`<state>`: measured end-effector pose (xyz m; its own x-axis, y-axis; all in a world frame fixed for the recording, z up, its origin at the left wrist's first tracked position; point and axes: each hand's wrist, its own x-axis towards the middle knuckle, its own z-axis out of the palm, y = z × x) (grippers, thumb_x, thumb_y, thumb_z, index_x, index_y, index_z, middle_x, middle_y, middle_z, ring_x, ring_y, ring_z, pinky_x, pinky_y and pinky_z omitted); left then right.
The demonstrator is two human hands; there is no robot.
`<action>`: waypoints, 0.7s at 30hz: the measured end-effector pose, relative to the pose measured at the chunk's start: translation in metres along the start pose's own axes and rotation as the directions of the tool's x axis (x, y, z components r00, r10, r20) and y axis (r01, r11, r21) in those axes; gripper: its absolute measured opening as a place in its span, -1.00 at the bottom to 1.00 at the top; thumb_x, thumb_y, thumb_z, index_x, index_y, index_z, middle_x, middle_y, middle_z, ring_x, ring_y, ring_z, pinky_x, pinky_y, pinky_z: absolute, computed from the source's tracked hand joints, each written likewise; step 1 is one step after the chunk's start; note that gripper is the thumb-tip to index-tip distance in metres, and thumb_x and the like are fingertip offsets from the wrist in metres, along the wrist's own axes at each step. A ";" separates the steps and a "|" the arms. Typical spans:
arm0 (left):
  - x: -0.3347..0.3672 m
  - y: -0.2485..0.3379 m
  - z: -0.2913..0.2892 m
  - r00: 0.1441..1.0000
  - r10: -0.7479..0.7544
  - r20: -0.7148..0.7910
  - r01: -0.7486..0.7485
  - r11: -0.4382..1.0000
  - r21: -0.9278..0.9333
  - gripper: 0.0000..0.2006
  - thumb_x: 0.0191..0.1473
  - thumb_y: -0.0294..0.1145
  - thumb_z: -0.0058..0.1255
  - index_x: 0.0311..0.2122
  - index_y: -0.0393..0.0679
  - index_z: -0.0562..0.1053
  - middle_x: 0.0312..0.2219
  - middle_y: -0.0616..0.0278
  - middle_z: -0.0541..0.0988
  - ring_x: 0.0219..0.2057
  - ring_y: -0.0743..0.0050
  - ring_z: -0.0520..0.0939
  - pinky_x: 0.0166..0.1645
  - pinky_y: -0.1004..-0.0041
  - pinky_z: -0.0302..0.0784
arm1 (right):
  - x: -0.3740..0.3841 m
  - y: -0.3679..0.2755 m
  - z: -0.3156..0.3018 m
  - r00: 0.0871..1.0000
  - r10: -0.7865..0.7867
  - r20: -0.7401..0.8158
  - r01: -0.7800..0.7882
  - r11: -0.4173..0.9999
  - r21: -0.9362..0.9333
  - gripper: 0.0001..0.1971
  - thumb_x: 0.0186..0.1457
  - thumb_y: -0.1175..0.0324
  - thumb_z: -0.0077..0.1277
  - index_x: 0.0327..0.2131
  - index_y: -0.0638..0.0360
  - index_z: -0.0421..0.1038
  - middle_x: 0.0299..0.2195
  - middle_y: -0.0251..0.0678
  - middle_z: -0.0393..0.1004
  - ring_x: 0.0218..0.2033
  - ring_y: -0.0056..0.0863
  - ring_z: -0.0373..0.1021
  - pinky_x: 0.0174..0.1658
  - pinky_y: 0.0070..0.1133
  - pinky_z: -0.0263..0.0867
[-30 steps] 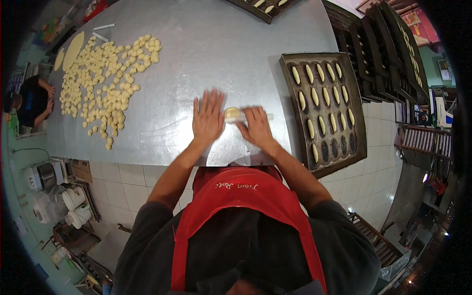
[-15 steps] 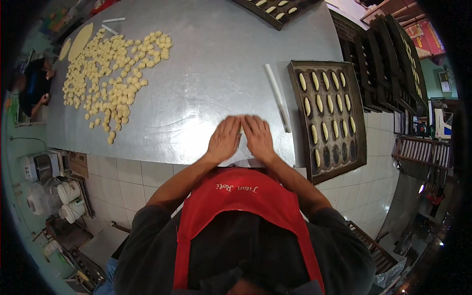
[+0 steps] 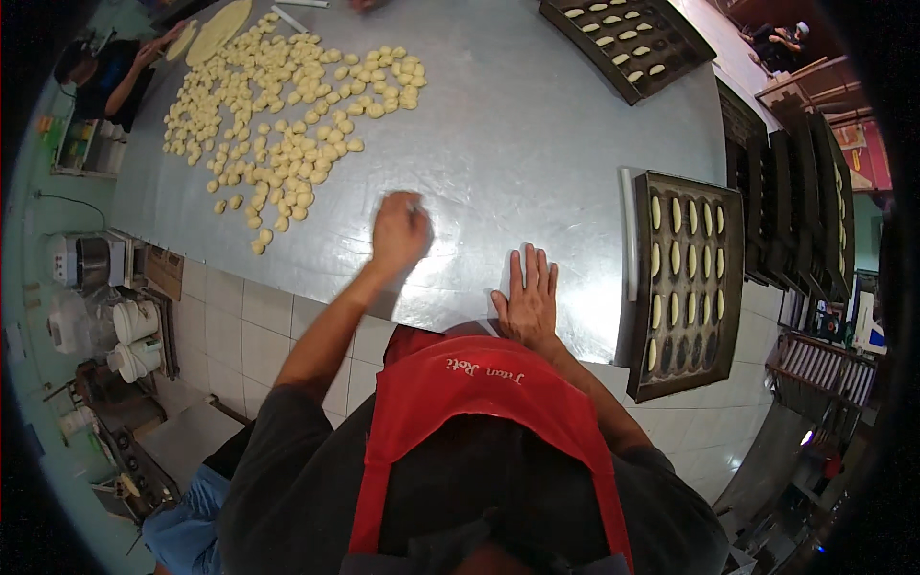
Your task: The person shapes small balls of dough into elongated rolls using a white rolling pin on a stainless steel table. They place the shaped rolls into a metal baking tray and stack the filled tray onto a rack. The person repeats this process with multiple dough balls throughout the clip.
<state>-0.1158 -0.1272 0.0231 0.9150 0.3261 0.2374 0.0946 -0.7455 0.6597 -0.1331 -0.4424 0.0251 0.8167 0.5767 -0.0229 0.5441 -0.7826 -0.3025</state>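
Note:
My left hand (image 3: 401,232) is raised over the metal table, its fingers curled in and slightly smeared by motion. Whatever it may hold is hidden from view. To its left lie many small round dough balls (image 3: 297,172) in a loose spread. My right hand (image 3: 529,305) rests at the table's near edge, palm down with the fingers stretched out and the thumb apart. Whether any dough is beneath that palm cannot be seen. Right of it stands a dark baking tray (image 3: 733,287) with rows of slim, finger-shaped dough pieces (image 3: 692,261) in its hollows.
A white rod (image 3: 629,230) lies along the tray's left side. Another filled tray (image 3: 634,94) sits at the far right corner of the metal table (image 3: 498,125). Stacked trays (image 3: 784,211) stand beyond the right edge. A co-worker (image 3: 110,86) stands at the far left beside flattened dough (image 3: 218,31).
My hands were together at the near edge and have parted. The left went left and curled; the right lies flat. The view has shifted, so the trays and dough balls sit differently in it.

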 end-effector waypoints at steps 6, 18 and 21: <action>0.106 -0.097 -0.069 0.989 0.108 -0.103 -0.037 0.845 0.534 -0.72 0.27 -0.44 0.18 0.06 -0.23 0.57 -0.04 -0.07 0.63 0.10 -0.18 0.53 0.21 -0.06 0.45 | 0.099 0.024 -0.019 0.956 0.028 -0.292 -0.017 0.999 0.041 -0.33 0.30 0.07 0.26 0.31 0.34 0.37 0.29 0.17 0.35 0.28 0.21 0.29 0.32 0.11 0.19; 0.014 0.041 0.024 0.896 -0.102 0.432 0.229 0.940 -0.252 -0.70 0.27 -0.46 0.34 0.04 -0.25 0.52 -0.31 0.19 0.70 -0.32 0.52 0.67 -0.17 0.45 0.60 | -0.020 0.055 -0.046 0.916 0.216 -0.338 -0.092 0.933 0.347 -0.72 0.11 0.48 0.40 -0.08 0.11 0.70 -0.07 -0.23 0.62 -0.06 -0.15 0.51 0.01 -0.26 0.48; -0.006 0.084 0.033 0.862 -0.107 0.495 0.319 0.874 -0.366 -0.59 0.27 -0.48 0.34 0.17 -0.25 0.49 -0.28 0.20 0.70 -0.29 0.55 0.68 -0.15 0.46 0.62 | -0.058 0.092 -0.092 0.760 0.551 -0.343 -0.365 0.800 0.476 -0.73 0.20 0.43 0.39 -0.02 0.13 0.68 -0.11 -0.18 0.65 -0.05 -0.18 0.57 0.01 -0.37 0.52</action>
<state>-0.1004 -0.2108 0.0531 0.9730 0.0734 -0.2190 0.2309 -0.3346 0.9136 -0.1131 -0.5694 0.0869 0.9870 -0.0736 0.1429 0.0454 -0.7250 -0.6873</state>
